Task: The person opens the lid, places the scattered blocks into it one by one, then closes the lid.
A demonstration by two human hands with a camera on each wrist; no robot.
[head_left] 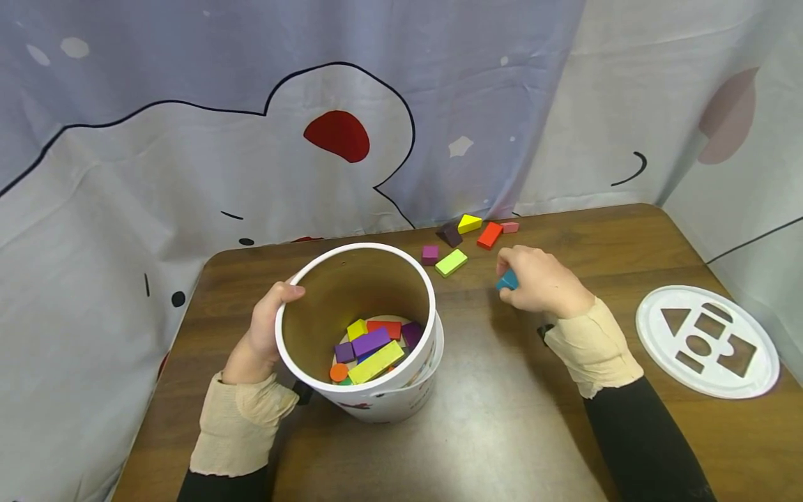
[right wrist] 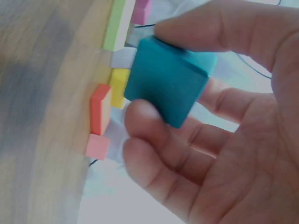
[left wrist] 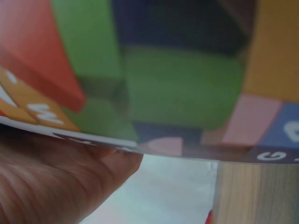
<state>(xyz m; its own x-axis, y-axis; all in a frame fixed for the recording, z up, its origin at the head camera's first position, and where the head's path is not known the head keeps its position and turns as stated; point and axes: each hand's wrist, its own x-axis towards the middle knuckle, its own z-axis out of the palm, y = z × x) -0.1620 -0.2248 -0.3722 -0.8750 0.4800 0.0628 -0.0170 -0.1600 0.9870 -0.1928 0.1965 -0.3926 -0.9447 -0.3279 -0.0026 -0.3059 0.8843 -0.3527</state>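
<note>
A white bucket (head_left: pixel 392 404) stands tilted toward me on the table, its open top facing the camera. My left hand (head_left: pixel 266 324) grips its left rim, the thumb hooked over the edge and the other fingers hidden behind the wall. Inside lie several coloured blocks, among them a purple block (head_left: pixel 371 341) and a long yellow-green block (head_left: pixel 376 362). Over the table to the right of the bucket, my right hand (head_left: pixel 544 282) pinches a teal block (right wrist: pixel 166 79) between thumb and fingers. The left wrist view is mostly filled by the bucket's printed side (left wrist: pixel 182 88).
Toward the table's back edge lie loose blocks: light green (head_left: pixel 452 263), magenta (head_left: pixel 429 255), dark (head_left: pixel 449 234), yellow (head_left: pixel 469 224), red (head_left: pixel 490 236) and pink (head_left: pixel 510 227). A white lid with shaped holes (head_left: pixel 668 348) rests at the right. A patterned curtain (head_left: pixel 188 167) hangs behind the table.
</note>
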